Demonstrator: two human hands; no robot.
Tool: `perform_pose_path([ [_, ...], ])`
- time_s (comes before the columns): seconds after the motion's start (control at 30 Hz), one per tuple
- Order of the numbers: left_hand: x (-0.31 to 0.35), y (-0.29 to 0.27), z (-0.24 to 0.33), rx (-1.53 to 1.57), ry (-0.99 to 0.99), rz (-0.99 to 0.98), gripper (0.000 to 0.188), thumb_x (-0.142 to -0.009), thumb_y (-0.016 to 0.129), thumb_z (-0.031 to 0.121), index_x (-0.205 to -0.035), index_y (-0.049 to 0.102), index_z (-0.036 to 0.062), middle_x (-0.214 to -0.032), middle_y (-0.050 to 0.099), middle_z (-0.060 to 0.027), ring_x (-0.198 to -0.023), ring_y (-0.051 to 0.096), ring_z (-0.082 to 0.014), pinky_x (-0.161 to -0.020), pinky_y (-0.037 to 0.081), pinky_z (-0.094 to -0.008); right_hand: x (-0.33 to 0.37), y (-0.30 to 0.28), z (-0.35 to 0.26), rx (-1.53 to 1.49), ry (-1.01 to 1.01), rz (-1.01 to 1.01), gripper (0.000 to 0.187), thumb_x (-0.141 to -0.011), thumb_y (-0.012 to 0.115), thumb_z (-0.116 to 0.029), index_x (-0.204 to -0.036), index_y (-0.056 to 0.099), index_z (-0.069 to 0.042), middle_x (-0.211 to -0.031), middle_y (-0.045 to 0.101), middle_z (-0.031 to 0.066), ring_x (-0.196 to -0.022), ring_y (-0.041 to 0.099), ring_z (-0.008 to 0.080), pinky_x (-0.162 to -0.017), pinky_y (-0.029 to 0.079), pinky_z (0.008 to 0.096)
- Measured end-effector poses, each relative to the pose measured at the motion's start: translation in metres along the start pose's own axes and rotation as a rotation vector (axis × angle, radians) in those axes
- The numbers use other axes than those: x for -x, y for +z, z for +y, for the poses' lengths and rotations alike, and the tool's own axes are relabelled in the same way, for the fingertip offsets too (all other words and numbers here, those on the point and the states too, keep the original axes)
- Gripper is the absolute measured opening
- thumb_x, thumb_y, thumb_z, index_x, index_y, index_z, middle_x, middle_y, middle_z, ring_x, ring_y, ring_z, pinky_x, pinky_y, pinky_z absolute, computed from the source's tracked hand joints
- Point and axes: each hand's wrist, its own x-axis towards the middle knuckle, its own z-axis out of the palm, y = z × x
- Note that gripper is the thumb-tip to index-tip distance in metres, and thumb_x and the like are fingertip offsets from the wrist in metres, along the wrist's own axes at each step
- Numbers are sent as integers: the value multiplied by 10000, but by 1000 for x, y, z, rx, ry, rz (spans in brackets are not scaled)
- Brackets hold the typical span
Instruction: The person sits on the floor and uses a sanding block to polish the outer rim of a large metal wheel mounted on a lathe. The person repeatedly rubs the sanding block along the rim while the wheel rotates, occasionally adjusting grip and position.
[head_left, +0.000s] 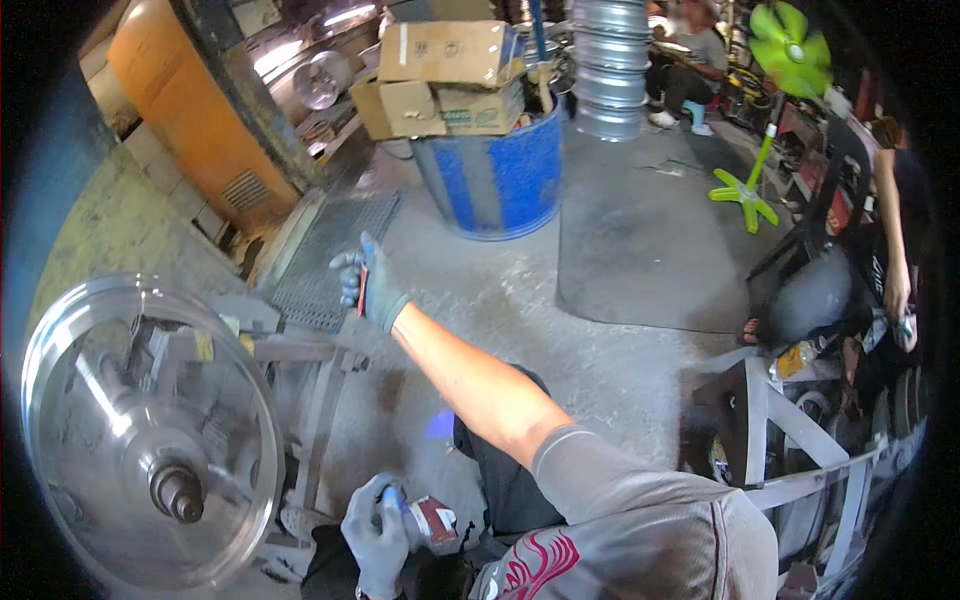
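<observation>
My right arm reaches out to the upper left, and its grey-gloved right hand [378, 288] is closed on a thin red strip [362, 292], seen edge-on. Lower down, close to my body, my left hand [378, 535], gloved too, pinches a small dark red and white folded piece [432, 521]; something blue shows at its fingertips. What kind of piece it is, I cannot make out. To the left of both hands, a shiny metal wheel [262, 440] sits on a threaded shaft [176, 490]. Its inside looks smeared, as if turning. Neither hand touches it.
A metal frame [320, 420] stands beside the wheel. Ahead are a blue bin [490, 180] with cardboard boxes [445, 55] on top and stacked rims [610, 70]. To the right are a green fan [790, 50], another metal frame [755, 430] and a person's arm [893, 235]. Someone sits farther back.
</observation>
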Motion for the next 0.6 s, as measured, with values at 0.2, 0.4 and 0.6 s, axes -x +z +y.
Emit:
perform_pose_path([
  [0.2,3,5,-5,111,-49,29,201,-976,534,34,-1060,677,-79,-982,708,-136,-904,674,-200,-838,535,-330,18,0,-4,32,6,19,724,-955,430,-756,-965,603,-54,-590,330,-36,-512,306,140,-509,314,331],
  [0.4,7,7,-12,83,-54,3,197,-979,546,50,-1050,683,-73,-968,717,-125,-895,676,-190,-834,542,-334,9,9,6,44,15,-2,728,-960,405,-759,-956,596,-57,-585,333,-32,-495,295,137,-498,303,326],
  [0.6,5,6,-15,142,-62,31,195,-975,547,42,-1051,686,-71,-968,718,-130,-894,676,-187,-834,543,-326,7,14,16,56,36,-10,745,-956,403,-768,-956,599,-49,-578,347,-25,-474,291,134,-489,294,320],
])
